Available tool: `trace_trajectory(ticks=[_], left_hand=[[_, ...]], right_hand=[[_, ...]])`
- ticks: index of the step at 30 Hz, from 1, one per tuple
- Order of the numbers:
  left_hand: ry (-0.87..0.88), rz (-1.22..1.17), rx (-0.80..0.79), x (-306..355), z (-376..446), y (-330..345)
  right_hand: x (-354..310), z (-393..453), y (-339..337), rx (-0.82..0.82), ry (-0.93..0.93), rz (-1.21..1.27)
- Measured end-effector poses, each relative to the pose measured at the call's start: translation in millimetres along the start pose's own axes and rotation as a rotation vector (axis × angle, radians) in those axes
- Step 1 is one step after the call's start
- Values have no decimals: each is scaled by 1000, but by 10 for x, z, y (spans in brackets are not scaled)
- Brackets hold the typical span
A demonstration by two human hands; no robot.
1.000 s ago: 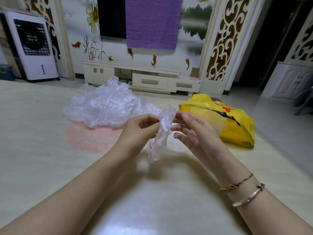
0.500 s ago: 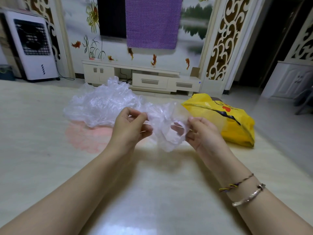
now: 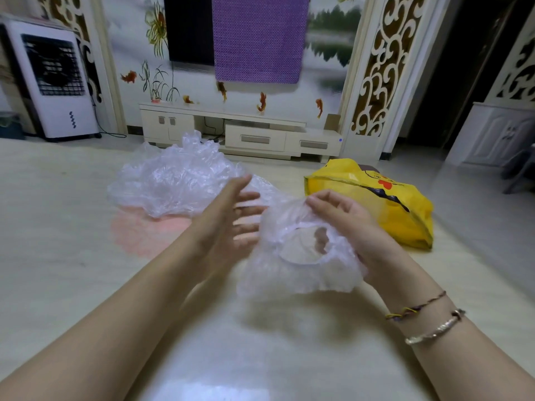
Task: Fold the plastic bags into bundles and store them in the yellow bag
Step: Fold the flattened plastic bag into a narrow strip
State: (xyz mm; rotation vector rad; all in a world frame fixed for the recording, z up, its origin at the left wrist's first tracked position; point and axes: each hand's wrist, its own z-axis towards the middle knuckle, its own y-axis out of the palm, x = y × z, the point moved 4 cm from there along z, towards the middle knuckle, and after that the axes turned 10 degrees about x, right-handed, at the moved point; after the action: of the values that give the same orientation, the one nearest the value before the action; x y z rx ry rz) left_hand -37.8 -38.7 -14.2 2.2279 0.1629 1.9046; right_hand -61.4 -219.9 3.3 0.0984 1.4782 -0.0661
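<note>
A clear crinkled plastic bag (image 3: 301,273) with a round elastic opening hangs in front of me, spread wide. My right hand (image 3: 347,227) holds its upper right rim, fingers curled round the plastic. My left hand (image 3: 231,218) is just left of the bag, fingers straight and spread, blurred, holding nothing. A heap of clear plastic bags (image 3: 176,180) lies on the pale floor beyond my left hand. The yellow bag (image 3: 402,209) with a cartoon print lies on its side to the right, its mouth facing left.
I sit on a glossy pale floor (image 3: 72,270) with a pinkish patch under the heap. A white TV cabinet (image 3: 254,134) stands against the back wall, a white air cooler (image 3: 55,79) at far left, a white cupboard (image 3: 498,134) at far right.
The bag went from a twisted strip to a spread-open cap shape. My left hand let go of it and opened; my right hand keeps hold of the rim.
</note>
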Motion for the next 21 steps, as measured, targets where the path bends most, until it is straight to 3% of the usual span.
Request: trace_trajectory(ticks=[3,9,12,16,21], left_hand=[[-7,169,-163,-67,-73,102],[386,-103,105,118,-51,4],[562,-35,162,181,-100,-4],[649,14,159,196,-161,27],[650,115,243,141,-137,17]], right_hand=[[6,-2,50,9,-29,-8],[102,85,5,113,73,-24],[142,81,63,86,116,-43],[252,75,81,87,227,88],[288,151,-35,337,172,74]])
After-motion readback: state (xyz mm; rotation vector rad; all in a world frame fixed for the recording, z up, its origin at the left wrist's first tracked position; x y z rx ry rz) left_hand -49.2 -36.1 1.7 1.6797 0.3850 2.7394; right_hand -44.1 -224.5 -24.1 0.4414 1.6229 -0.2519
